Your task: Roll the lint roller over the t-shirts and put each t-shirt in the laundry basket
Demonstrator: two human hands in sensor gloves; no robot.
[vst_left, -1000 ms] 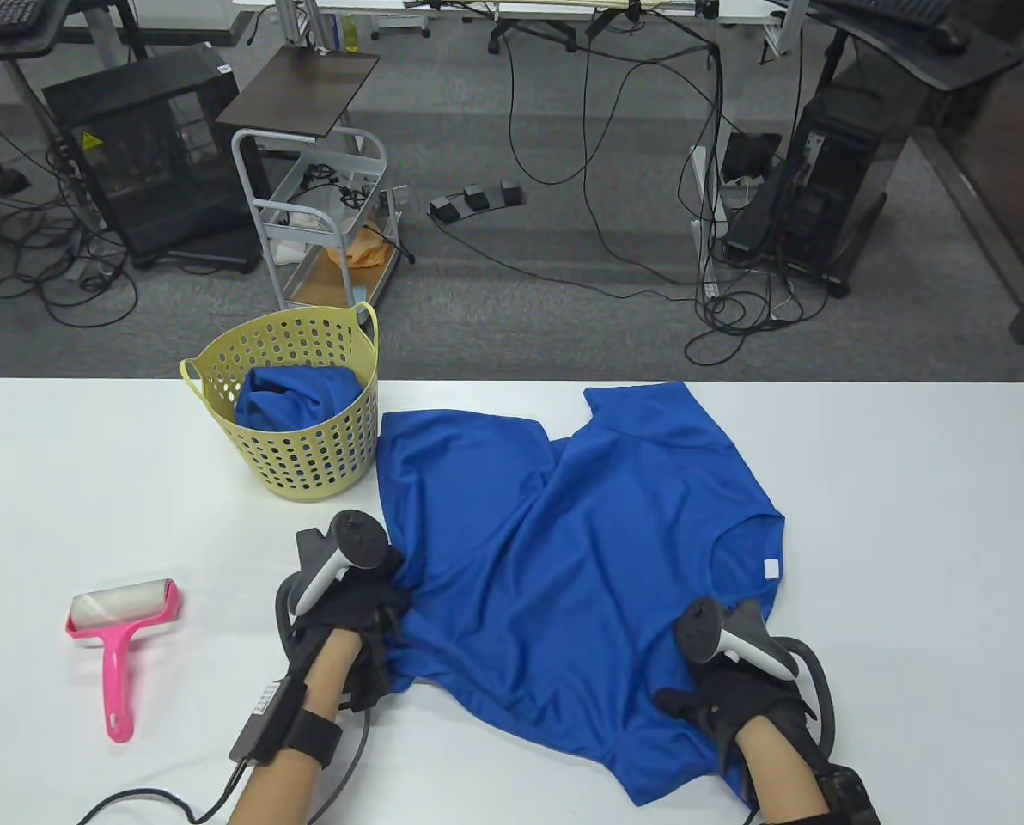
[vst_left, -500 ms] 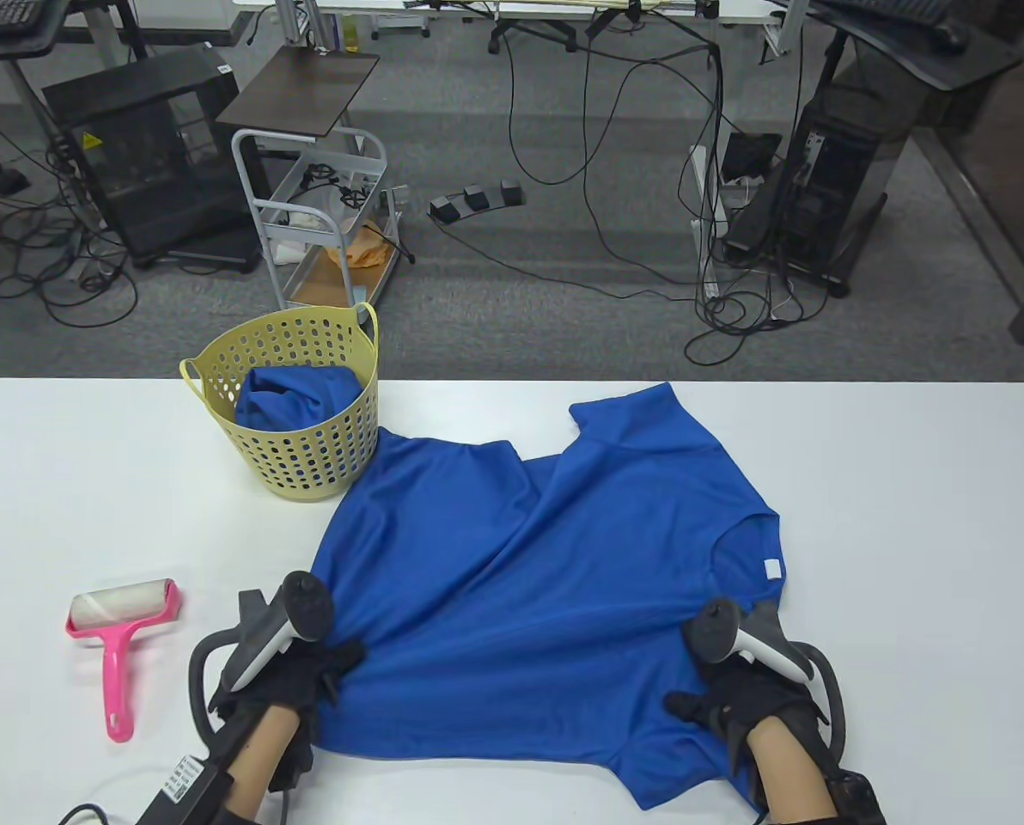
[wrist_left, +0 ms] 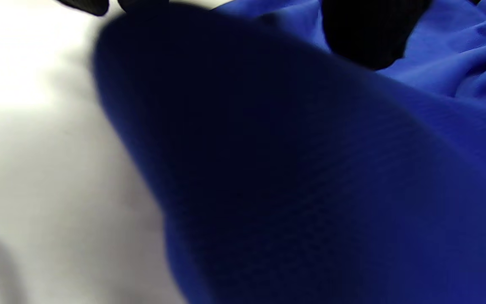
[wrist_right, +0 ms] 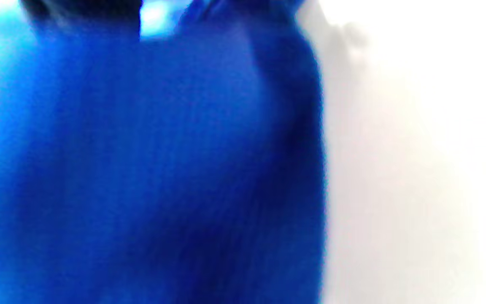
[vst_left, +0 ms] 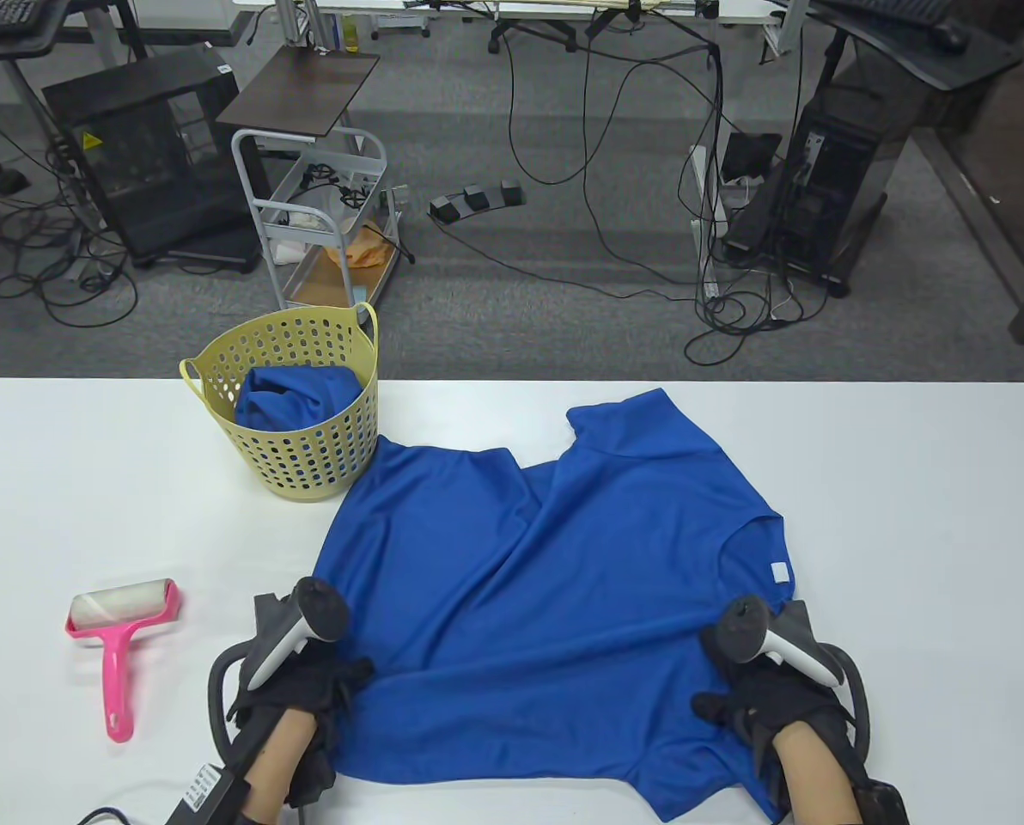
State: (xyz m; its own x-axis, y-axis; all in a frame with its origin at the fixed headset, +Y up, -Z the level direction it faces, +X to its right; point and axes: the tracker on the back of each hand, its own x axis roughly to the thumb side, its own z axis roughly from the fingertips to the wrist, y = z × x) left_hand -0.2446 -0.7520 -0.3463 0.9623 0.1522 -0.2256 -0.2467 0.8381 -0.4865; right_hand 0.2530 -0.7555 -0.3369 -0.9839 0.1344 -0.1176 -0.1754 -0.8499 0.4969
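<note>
Both hands clench the blue t-shirt spread between them; lint roller lies just beyond the left hand, far from the right hand.

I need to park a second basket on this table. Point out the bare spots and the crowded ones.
Bare white table shows right of the spread blue t-shirt, and at the far left corner, left of the yellow laundry basket. Crowded: the middle under the t-shirt, and near left, where the pink lint roller lies beside the left hand.
</note>
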